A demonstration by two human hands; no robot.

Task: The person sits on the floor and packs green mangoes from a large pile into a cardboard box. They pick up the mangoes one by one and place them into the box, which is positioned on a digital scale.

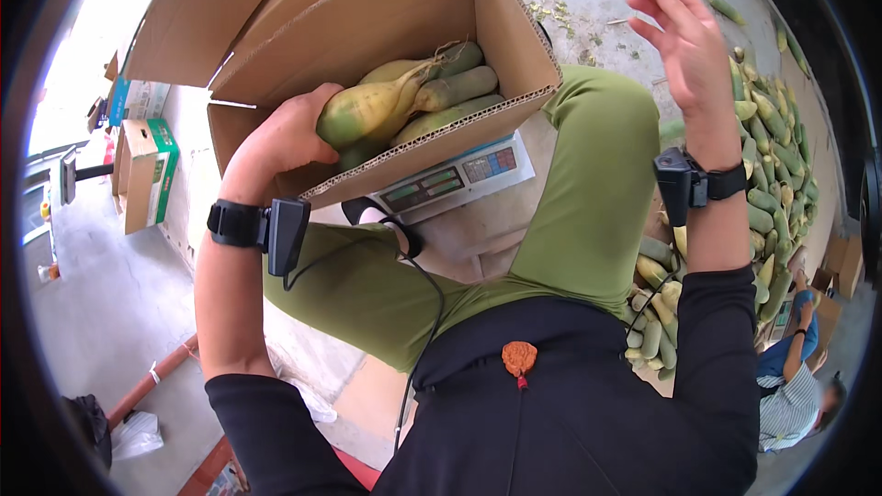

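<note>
An open cardboard box [386, 0] holds several green and pale-yellow radishes [458, 86] and rests over a digital scale [455, 176] with a display and a keypad. Inside the box, my left hand [296, 127] grips the thick end of a large green and yellow radish [365, 110], whose rooty tip points to the right. My right hand [679, 41] is raised to the right of the box, its fingers apart and nothing in them. A dark strapped device sits on each of my wrists.
A large pile of radishes [772, 151] lies on the floor at the right. Another person [792, 386] is at the lower right near more boxes. A green and brown carton [148, 172] stands at the left. Leaf scraps [558, 17] litter the floor beyond the box.
</note>
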